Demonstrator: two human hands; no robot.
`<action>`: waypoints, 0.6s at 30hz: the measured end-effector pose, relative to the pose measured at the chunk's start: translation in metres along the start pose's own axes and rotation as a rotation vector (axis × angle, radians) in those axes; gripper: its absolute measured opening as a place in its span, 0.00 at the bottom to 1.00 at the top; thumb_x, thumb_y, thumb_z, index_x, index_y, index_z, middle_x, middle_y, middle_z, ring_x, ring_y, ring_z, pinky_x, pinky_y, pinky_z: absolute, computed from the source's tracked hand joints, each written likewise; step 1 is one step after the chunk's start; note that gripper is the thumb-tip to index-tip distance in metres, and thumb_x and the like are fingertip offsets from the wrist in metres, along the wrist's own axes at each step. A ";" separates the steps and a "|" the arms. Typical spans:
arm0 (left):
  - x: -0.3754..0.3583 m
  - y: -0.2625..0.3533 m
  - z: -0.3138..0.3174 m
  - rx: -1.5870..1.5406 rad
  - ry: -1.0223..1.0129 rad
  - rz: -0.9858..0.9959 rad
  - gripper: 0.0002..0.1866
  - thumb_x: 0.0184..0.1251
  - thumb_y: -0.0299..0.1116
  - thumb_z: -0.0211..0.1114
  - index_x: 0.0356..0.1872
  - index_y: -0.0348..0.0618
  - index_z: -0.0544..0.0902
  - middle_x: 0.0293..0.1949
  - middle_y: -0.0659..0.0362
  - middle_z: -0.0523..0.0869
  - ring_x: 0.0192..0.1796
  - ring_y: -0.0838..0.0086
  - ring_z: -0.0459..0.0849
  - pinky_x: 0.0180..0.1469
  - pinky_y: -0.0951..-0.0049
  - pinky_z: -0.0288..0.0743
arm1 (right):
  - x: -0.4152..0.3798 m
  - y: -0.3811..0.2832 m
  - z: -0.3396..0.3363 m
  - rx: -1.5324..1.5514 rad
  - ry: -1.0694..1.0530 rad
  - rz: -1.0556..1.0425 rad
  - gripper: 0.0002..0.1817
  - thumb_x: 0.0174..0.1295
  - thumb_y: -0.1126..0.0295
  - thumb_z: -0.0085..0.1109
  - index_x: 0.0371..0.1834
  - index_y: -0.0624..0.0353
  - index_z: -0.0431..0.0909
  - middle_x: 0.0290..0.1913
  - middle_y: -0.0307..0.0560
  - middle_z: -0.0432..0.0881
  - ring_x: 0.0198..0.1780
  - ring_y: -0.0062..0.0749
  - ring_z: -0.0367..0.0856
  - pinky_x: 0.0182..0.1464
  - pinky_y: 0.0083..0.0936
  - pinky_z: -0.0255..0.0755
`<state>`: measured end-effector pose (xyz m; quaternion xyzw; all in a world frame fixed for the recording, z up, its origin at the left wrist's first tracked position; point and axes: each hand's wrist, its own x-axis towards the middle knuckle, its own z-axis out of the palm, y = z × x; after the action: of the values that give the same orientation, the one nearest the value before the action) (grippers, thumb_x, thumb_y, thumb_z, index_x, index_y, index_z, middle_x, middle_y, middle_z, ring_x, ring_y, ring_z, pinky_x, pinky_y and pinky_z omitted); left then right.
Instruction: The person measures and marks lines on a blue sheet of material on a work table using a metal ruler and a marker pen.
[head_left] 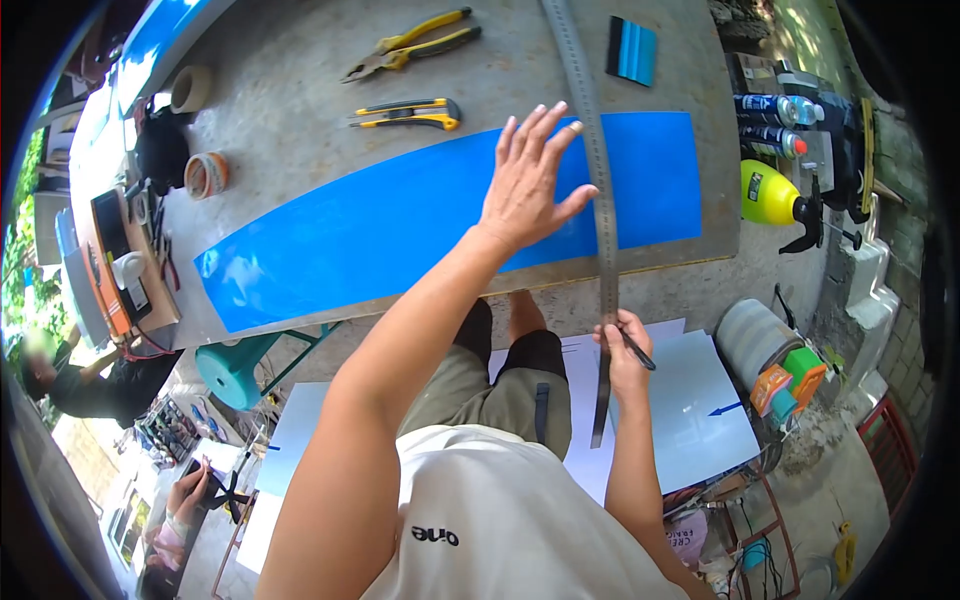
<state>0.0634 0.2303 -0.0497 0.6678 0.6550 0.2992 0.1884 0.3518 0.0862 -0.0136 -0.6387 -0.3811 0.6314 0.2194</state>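
A long blue film sheet (380, 235) lies flat across the grey worktable (300, 60). My left hand (530, 180) rests on the sheet with fingers spread, pressing beside a long steel ruler (597, 180) that crosses the sheet and overhangs the table's near edge. My right hand (622, 350) grips the ruler's lower part below the table edge and also holds a dark pen (637, 350) between its fingers.
Yellow pliers (410, 45), a yellow utility knife (410, 113), tape rolls (205, 172), a blue squeegee (632, 50) lie on the table. A yellow spray bottle (775, 197) and cans stand at right. White sheets (690, 400) lie on the floor. Other people sit at lower left.
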 end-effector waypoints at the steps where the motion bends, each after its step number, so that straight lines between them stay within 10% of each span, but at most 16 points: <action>1: -0.004 0.005 -0.015 -0.050 0.032 0.038 0.41 0.67 0.47 0.77 0.78 0.51 0.69 0.81 0.51 0.67 0.85 0.49 0.62 0.86 0.43 0.51 | -0.009 -0.004 0.002 -0.010 0.008 -0.002 0.13 0.81 0.73 0.58 0.62 0.68 0.79 0.45 0.47 0.88 0.45 0.28 0.88 0.53 0.27 0.84; 18: -0.369 -0.068 -0.186 -0.086 -0.103 -0.600 0.13 0.70 0.24 0.70 0.54 0.42 0.81 0.49 0.49 0.84 0.54 0.51 0.84 0.56 0.54 0.77 | -0.121 -0.021 0.080 0.056 0.025 -0.059 0.13 0.81 0.68 0.63 0.59 0.65 0.80 0.44 0.43 0.88 0.42 0.23 0.86 0.50 0.21 0.82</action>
<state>-0.0946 -0.1555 -0.0103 0.4502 0.7993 0.2235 0.3293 0.2802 -0.0094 0.0709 -0.6287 -0.3791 0.6270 0.2607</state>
